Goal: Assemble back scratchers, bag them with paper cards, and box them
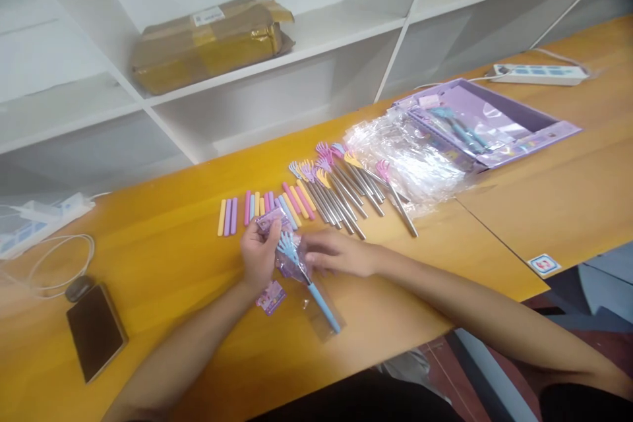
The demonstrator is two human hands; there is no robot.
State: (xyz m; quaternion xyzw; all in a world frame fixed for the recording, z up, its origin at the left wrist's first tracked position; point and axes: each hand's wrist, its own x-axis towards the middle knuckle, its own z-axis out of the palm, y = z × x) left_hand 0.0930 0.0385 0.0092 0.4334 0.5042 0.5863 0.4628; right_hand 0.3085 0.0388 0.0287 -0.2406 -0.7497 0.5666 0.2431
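A light-blue back scratcher (321, 306) with a hand-shaped head lies inside a clear plastic bag (324, 330) in front of me. My left hand (260, 254) pinches the top of this bag at its purple printed card (271, 217). My right hand (343, 254) is at the bag's right side, fingers loosely bent and apart, close to the scratcher's head. Below my left hand lies another small purple card (271, 297). Beyond my hands are several metal scratcher rods (341, 194) with coloured hand-shaped heads, and several coloured handle tubes (231, 216).
A heap of clear bags (405, 158) lies at the right beside an open purple box (539, 112). A phone (96, 333), a mouse-like dark object (79, 288) and a power strip (44, 221) are at the left. Another strip (541, 74) stands far right. A wrapped parcel (212, 46) sits on the shelf.
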